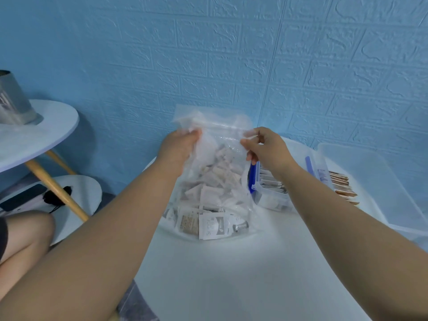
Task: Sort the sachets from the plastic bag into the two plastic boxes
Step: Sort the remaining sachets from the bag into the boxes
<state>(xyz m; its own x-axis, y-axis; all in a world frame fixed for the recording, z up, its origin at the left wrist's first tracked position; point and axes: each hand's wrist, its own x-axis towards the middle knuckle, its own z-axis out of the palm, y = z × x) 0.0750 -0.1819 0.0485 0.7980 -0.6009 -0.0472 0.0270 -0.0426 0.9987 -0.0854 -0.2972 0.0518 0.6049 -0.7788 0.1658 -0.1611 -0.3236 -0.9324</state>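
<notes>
A clear plastic bag point(215, 181) full of several white and brown sachets point(215, 224) stands upright on the white table point(231, 274). My left hand point(178, 149) grips the bag's top left edge. My right hand point(266, 147) pinches the top right edge. To the right stands a small clear plastic box point(271, 193) with a blue latch, holding white sachets. A second clear box point(324, 174) behind my right forearm holds brown sachets point(342, 184).
A large translucent tub point(375, 181) sits at the table's right edge. A blue textured wall is close behind. At left, a round side table point(34, 140) carries a metal cup point(14, 100); below it is a stool point(81, 191) with a dark phone point(23, 196).
</notes>
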